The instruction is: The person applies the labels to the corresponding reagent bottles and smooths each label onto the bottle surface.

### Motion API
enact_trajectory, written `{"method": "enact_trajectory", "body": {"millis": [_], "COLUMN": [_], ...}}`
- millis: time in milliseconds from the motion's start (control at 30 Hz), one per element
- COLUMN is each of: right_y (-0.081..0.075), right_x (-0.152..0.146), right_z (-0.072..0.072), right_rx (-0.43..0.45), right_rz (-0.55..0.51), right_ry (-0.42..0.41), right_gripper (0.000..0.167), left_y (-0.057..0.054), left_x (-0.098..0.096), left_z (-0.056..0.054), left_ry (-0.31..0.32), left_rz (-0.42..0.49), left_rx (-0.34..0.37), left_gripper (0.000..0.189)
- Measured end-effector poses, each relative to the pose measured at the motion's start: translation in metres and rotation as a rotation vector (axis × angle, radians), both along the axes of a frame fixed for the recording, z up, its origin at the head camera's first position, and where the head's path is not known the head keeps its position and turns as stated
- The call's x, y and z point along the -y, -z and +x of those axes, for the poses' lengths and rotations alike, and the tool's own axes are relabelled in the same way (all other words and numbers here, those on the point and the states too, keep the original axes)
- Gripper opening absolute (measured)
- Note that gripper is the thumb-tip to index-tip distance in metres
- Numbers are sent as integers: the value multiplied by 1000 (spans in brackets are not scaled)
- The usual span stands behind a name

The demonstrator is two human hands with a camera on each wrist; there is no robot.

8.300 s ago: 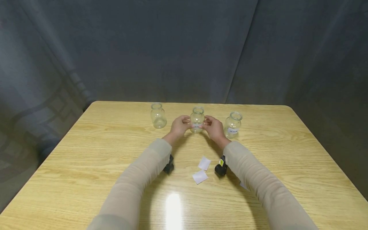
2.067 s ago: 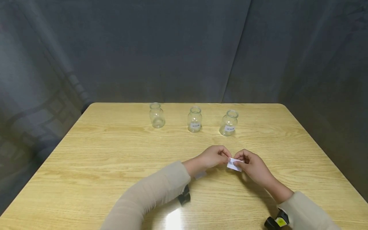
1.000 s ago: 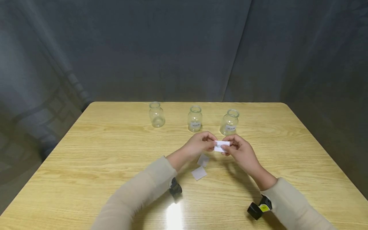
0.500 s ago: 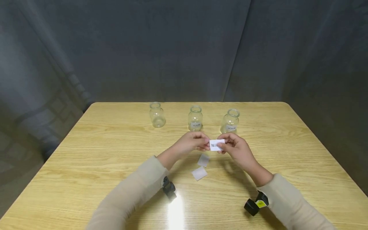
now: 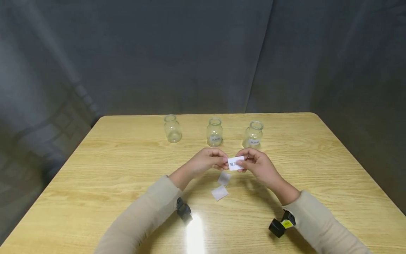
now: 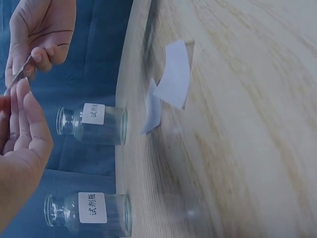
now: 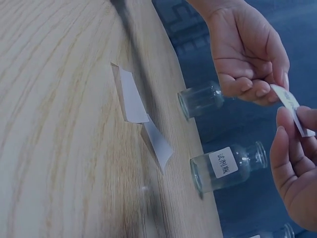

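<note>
Both hands are raised above the middle of the table with a small white printed label [image 5: 233, 163] between them. My left hand [image 5: 203, 163] pinches its left edge between thumb and fingers. My right hand [image 5: 258, 167] grips its right part, thumb across the printed face. In the right wrist view, the label [image 7: 290, 106] is seen nearly edge-on and slightly bent. Beyond the hands stand three clear glass bottles: the left bottle [image 5: 172, 132] bears no visible label, while the middle bottle [image 5: 214, 132] and right bottle [image 5: 252, 134] each carry a white one.
Two white paper pieces [image 5: 220, 193] lie close together on the wooden table [image 5: 95, 183], below the hands. They look curled in the wrist views. A dark curtain [image 5: 177, 56] hangs behind the table's far edge.
Both hands were at the middle bottle's label earlier; later they held a separate label at the right. That label has since moved left, and the left hand has shifted its hold to the edge.
</note>
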State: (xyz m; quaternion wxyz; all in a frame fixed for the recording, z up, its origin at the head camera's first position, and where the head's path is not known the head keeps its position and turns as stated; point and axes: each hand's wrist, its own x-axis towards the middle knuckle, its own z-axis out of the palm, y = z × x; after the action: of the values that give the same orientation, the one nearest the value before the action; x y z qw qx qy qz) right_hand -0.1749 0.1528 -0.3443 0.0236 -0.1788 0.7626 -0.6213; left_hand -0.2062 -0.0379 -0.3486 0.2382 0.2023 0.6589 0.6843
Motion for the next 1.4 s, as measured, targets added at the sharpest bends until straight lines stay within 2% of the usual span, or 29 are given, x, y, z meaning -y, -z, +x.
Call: {"method": "enact_trajectory", "body": {"millis": [200,533,867,967,1133,1200,1400], "right_y": [0,3,1,1,1,1,-1], "right_x": [0,1,3,5,10,12,16], "right_z": [-2,-3,-4,-4,-5,-6,-8], "right_rx": [41,37,52,68,132,150,129], "right_rz": [-30,-86,-42,-31,-75,-79,-30], "right_ry": [-49,-136,-138,-105,-28,-9,10], "right_gripper": [17,20,19,22,26,25,19], "left_y": [0,3,0,1,3,4,5], "left_x": [5,9,11,11,11,11,11], "left_z": [2,2,5,5,4,3,1], "left_ry": [36,55,92,67,-61,-94,-93], "left_rz": [7,5,37,42,52,68,106], "left_rx": [-18,-21,-10,1,22,28,64], "left_gripper": [18,17,14,16,17,15,7]}}
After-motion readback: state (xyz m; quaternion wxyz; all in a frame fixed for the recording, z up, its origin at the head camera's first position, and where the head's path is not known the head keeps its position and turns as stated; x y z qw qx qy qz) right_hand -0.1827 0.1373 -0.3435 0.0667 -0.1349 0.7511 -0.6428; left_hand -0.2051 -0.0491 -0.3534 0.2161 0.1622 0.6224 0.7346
